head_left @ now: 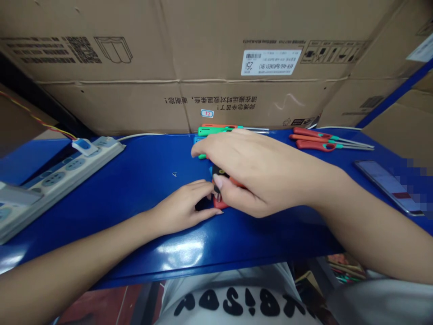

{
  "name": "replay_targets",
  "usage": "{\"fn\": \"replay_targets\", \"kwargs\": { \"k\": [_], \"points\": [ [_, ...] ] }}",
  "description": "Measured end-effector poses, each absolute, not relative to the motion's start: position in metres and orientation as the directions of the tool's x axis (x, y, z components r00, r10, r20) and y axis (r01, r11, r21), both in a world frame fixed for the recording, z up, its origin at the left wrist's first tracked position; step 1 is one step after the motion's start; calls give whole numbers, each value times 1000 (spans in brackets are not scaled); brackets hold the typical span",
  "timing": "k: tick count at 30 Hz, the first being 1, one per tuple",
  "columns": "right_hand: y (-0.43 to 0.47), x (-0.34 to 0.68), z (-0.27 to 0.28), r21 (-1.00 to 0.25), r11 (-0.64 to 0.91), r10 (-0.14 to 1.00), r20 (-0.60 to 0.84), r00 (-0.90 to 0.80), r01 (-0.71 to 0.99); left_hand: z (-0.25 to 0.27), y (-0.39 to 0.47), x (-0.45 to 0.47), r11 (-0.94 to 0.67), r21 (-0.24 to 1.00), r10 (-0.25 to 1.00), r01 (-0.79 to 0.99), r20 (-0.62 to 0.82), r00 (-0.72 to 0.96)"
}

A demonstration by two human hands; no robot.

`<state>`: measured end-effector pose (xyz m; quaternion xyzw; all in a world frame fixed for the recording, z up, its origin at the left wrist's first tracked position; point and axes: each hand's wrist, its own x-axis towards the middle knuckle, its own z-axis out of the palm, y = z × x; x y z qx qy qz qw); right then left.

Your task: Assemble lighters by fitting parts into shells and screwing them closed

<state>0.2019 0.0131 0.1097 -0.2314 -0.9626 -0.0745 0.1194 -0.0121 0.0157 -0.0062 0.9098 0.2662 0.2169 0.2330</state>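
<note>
My left hand rests on the blue table, its fingers and thumb closed around the red handle of a lighter. Over it arches my right hand, which grips what looks like a short black screwdriver with a metal shaft pointing down at the red handle. My right palm hides most of the tool and the lighter's far end. Just behind my right hand lie several long-necked lighters, among them a green one and an orange one, partly covered by the fingers.
Three red and orange long lighters lie at the back right, with a phone nearer me. A white power strip with plugs runs along the left. Tiny metal bits sit on the tabletop. A cardboard wall closes the back.
</note>
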Motion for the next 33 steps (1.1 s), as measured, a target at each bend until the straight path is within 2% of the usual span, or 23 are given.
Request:
{"fn": "replay_targets", "kwargs": {
  "k": [10,15,18,30,33],
  "points": [
    [14,200,108,74,865,457,290,-841,495,-7,13,-12,-745,529,609,406,291,738],
    [12,200,109,22,880,450,281,-848,475,-8,13,-11,-755,536,591,377,308,746],
    [11,200,110,6,850,509,248,-824,527,-8,13,-11,-754,536,596,380,314,739],
    [10,198,111,28,857,492,254,-833,514,-9,11,-10,-721,564,629,403,286,723],
    [11,198,111,10,836,530,245,-812,549,-9,11,-9,-726,555,627,405,295,721]
  ]
}}
